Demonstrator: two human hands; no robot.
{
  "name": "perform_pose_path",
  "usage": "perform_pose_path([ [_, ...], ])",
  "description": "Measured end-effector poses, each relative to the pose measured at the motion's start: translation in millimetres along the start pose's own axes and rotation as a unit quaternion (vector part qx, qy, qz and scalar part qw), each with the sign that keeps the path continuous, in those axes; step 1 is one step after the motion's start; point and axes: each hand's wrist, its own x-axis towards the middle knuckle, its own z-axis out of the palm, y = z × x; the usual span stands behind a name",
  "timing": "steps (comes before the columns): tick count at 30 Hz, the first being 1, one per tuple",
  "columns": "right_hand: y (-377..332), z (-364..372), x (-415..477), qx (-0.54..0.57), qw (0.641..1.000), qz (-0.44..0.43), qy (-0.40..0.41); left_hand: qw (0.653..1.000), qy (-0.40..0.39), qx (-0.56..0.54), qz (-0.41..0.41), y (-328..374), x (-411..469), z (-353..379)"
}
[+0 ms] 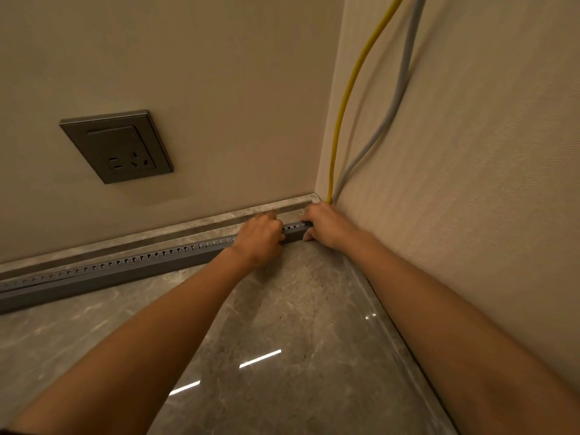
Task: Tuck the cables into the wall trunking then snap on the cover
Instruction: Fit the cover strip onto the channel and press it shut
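Note:
A long grey slotted trunking lies on the marble floor along the base of the left wall and runs into the corner. A yellow cable and a grey cable hang down the right wall and drop into the corner behind my right hand. My left hand grips the trunking near its corner end, fingers curled over its top. My right hand holds the very end of the trunking at the corner, thumb on its front face. No separate cover is in view.
A grey wall socket sits on the left wall above the trunking. A marble skirting runs behind the trunking. The glossy marble floor spreads in front, bounded by the right wall.

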Motion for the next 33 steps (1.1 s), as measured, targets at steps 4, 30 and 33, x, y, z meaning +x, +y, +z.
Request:
perform_pose_path([
  [4,0,3,-4,-0.006,1.000,-0.011,-0.001,0.999,0.010,-0.040,-0.012,-3,-1,4],
  [30,-116,25,1,0.004,0.999,-0.028,-0.046,0.987,-0.075,-0.086,-0.114,-106,-72,-21],
  [33,-118,28,2,-0.010,0.999,-0.014,-0.036,0.991,-0.065,-0.048,-0.104,-104,-71,-18],
])
